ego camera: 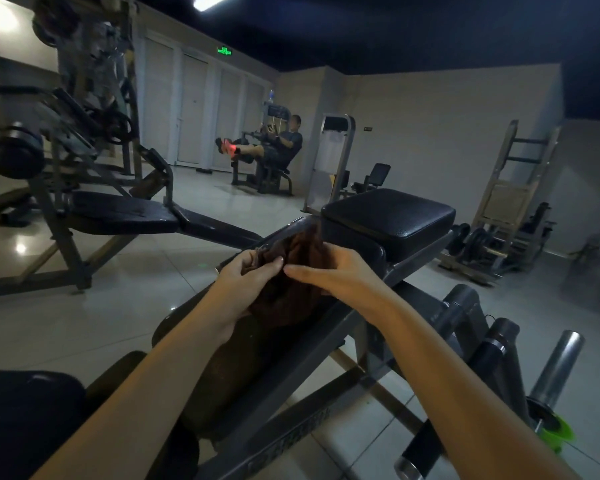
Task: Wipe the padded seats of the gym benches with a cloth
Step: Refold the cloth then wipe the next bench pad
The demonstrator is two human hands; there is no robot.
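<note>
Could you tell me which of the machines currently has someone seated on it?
The machine by the far doors, where a person sits with legs raised; nobody sits elsewhere in view.

I note a dim room, lit by one ceiling tube [212, 1]; glare patch on floor tiles [20, 248]; left-edge equipment blurred, edges bowed by wide-angle lens.

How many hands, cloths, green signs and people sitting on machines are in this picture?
Hands: 2, the left hand and the right hand, both gripping the cloth
Cloths: 1, the brown cloth
Green signs: 1, the green sign
People sitting: 1, the seated person
Total: 5
</note>
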